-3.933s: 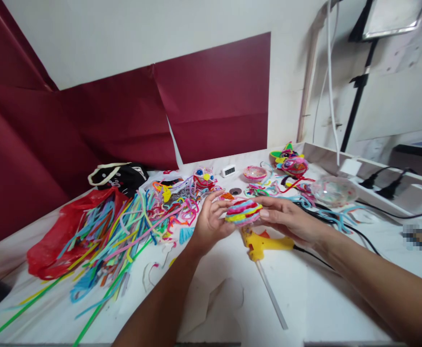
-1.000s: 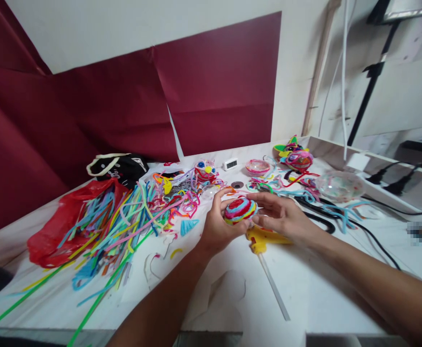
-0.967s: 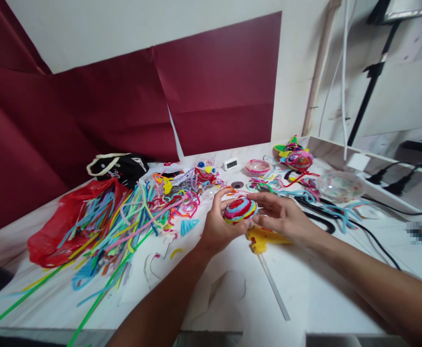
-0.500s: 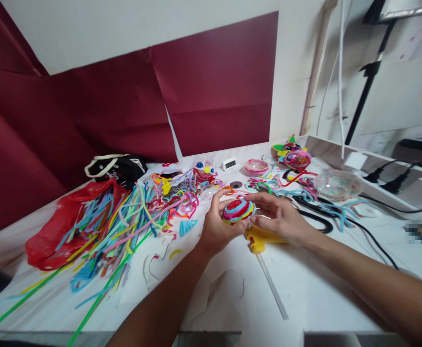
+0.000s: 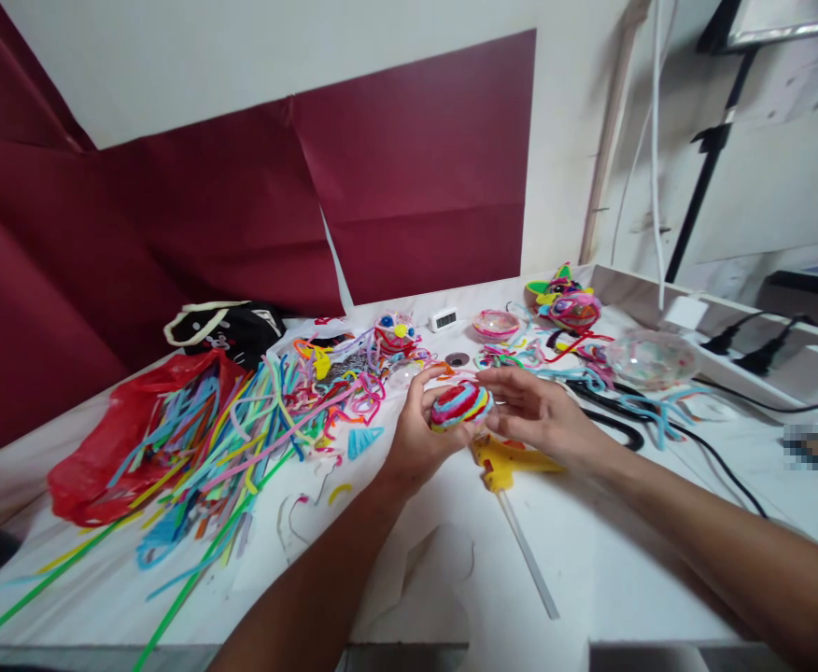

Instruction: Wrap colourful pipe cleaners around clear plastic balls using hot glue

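Between my hands is a small ball wrapped in pipe cleaners (image 5: 461, 407), with red, light blue and yellow bands. My left hand (image 5: 419, 431) is closed round its left side, thumb along the front. On the right, my right hand (image 5: 539, 411) has its fingertips and thumb against the ball's edge; the contact is partly hidden. Just below and behind my right hand lies a yellow hot glue gun (image 5: 503, 464) on the table. A clear glue stick (image 5: 529, 555) sticks out of it toward the table's front edge.
Left, a red plastic bag (image 5: 93, 457) spills many pipe cleaners (image 5: 241, 448). A finished-looking bird figure (image 5: 395, 331), a small white digital clock (image 5: 443, 319) and clear bowls (image 5: 653, 358) stand farther back. Black cables (image 5: 724, 476) cross the right side near plugs.
The ball has turned slightly in my hands, its red band now facing more to the front. My right fingers have shifted a little. The camera view has moved slightly.
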`<state>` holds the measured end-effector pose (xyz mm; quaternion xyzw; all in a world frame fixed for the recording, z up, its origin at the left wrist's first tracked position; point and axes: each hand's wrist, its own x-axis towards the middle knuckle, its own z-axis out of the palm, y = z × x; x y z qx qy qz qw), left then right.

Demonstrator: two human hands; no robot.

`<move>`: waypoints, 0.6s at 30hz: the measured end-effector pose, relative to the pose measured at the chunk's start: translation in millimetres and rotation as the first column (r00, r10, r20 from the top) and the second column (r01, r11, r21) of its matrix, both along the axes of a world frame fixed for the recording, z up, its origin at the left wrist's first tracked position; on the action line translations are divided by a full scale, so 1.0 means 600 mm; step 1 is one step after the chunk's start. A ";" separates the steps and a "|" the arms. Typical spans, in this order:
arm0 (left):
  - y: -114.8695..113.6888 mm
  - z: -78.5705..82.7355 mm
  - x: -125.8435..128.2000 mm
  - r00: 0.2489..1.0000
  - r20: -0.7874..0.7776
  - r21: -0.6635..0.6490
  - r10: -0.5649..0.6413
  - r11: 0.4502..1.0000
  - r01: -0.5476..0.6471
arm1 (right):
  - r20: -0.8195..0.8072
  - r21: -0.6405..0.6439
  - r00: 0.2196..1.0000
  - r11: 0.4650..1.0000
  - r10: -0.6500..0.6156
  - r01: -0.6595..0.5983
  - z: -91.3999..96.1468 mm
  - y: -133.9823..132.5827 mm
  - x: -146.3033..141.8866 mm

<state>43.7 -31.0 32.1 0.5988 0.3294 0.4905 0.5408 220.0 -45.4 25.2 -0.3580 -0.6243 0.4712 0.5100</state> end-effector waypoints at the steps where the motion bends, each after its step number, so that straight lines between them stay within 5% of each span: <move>1: 0.000 0.000 0.000 1.000 0.001 -0.004 0.003 1.000 -0.003 | 0.005 0.003 1.000 1.000 -0.002 0.002 0.000 0.000 -0.001; 6: 0.007 -0.004 -0.003 0.998 0.057 -0.057 0.039 0.998 -0.036 | 0.038 0.041 0.996 0.996 -0.076 0.075 0.008 0.005 0.013; 9: 0.017 -0.008 -0.007 0.990 0.106 -0.115 0.093 0.990 -0.081 | 0.271 0.045 0.955 0.992 -0.123 0.115 0.014 0.010 0.040; 13: 0.029 -0.011 -0.013 0.968 0.184 -0.185 0.168 0.974 -0.134 | 0.740 0.057 0.672 0.998 -0.025 -0.025 0.021 0.002 0.067; 18: 0.037 -0.010 -0.018 0.944 0.253 -0.281 0.213 0.950 -0.139 | 0.943 0.027 0.331 0.979 0.043 -0.203 0.022 -0.019 0.051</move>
